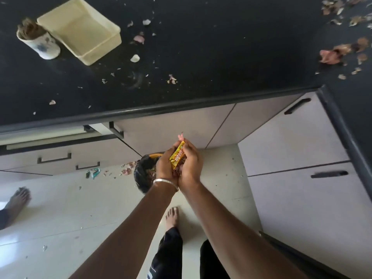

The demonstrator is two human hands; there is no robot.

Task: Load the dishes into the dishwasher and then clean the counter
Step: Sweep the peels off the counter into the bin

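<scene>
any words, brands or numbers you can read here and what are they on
"...sala": red letters on the yellow wrapper, seen upside down and partly covered, cupped between the left hand and right hand over the bin; the start of the word is hidden.
Green wrapper on the floor: print too small and blurred to read.
White mark on the dark trouser leg: cut off, unreadable.
Cup: blue pattern only, no text.

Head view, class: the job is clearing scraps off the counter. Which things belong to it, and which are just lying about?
Job:
left hand
right hand
yellow wrapper
bin
counter peels
black counter

Lying about:
cream tray
white cup
floor wrapper
</scene>
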